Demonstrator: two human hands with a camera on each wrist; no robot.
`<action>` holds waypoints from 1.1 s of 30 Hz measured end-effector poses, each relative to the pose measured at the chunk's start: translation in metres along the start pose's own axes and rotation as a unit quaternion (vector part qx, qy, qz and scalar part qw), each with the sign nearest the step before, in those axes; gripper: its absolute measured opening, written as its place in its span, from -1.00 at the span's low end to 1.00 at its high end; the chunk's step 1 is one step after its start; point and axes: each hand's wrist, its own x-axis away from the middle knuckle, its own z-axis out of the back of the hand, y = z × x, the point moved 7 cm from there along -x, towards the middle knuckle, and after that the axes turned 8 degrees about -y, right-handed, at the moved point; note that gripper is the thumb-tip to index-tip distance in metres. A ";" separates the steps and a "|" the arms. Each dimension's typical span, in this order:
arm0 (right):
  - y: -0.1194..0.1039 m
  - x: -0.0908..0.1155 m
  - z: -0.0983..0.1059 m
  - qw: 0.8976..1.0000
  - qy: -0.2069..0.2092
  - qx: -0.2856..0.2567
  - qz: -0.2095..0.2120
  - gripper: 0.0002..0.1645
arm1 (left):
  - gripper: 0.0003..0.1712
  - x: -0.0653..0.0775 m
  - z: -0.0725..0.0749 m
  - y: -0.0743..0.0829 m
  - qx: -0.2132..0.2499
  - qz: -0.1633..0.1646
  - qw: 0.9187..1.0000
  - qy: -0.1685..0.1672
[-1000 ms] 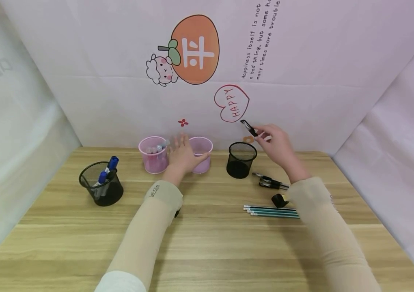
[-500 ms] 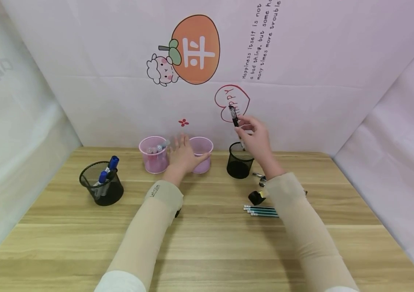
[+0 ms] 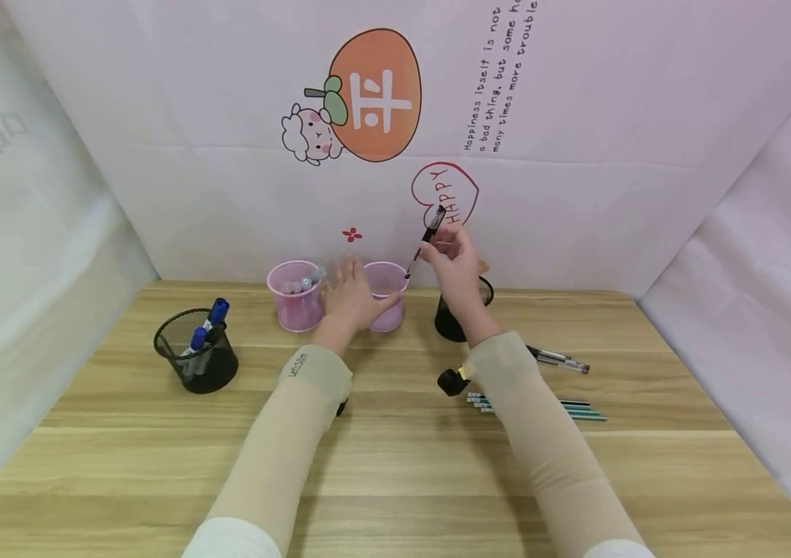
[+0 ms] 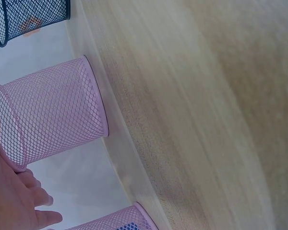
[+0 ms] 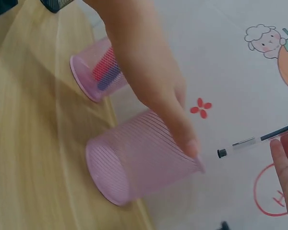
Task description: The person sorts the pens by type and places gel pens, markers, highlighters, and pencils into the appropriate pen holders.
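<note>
Desk nook: cloth walls, pen cups.

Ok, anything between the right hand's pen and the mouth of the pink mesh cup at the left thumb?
Nothing visible blocks the gel pen from the pink mesh cup; the left hand only has its thumb along the near rim.

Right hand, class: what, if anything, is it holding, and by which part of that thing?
The right hand holds a pen, gripped around its middle, both ends free.
</note>
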 end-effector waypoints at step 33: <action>0.038 0.017 -0.024 0.990 -0.027 0.111 -0.087 -0.69 | 0.41 0.001 -0.001 0.001 0.000 0.001 1.000 0.000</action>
